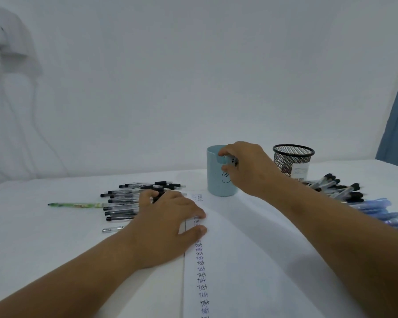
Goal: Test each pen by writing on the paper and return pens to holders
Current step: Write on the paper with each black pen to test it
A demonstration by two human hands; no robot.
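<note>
My right hand point(246, 167) is at the rim of the pale blue cylindrical cup holder point(220, 177), with thumb and fingers pinched narrow on the end of a pen point(231, 159). Only a short clear and dark stub of that pen shows between my fingertips, so I cannot tell its colour; the stub seems to run roughly level, pointing left over the holder's mouth, with the rest hidden in my palm. My left hand point(170, 216) lies flat and spread on the long white sheet of paper point(239, 260), its grip wide and holding nothing, thumb and forefinger pressed on the column of handwritten "Test" words point(201, 275) that runs away from me down the sheet's left edge. Just beyond my left knuckles lies a heap of clear pens with black caps point(126, 200), mostly lying left to right, with a green pen point(76, 205) beside them pointing left. To the right of the blue holder stands a black wire mesh holder point(293, 160), and near it, on the white worktop point(44, 237), more black-capped pens point(338, 188) and a pile of blue pens point(381, 212).
</note>
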